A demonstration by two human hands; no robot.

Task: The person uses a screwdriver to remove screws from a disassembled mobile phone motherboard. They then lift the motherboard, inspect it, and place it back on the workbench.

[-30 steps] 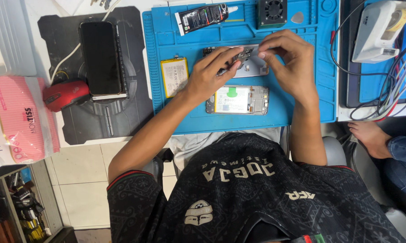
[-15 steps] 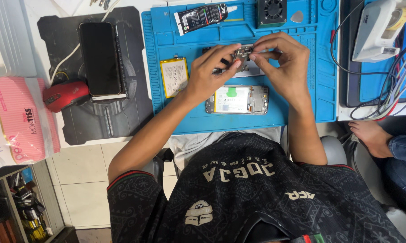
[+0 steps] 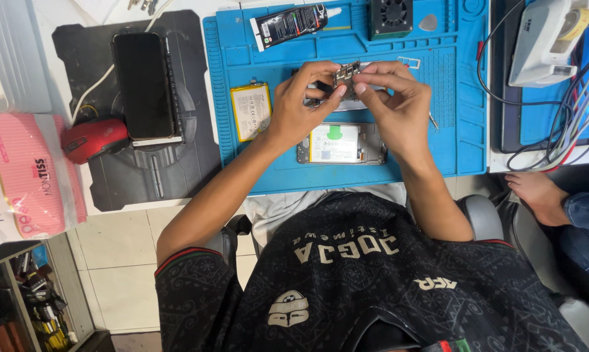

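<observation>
Together, the left hand and right hand pinch a small circuit board between their fingertips, holding it above the blue work mat. Just below it lies an opened phone, with a yellow battery beside.

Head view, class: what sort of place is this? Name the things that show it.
Probably a phone repair bench: a blue repair mat holds an opened phone and a loose battery, while both hands hold a small circuit board.
</observation>
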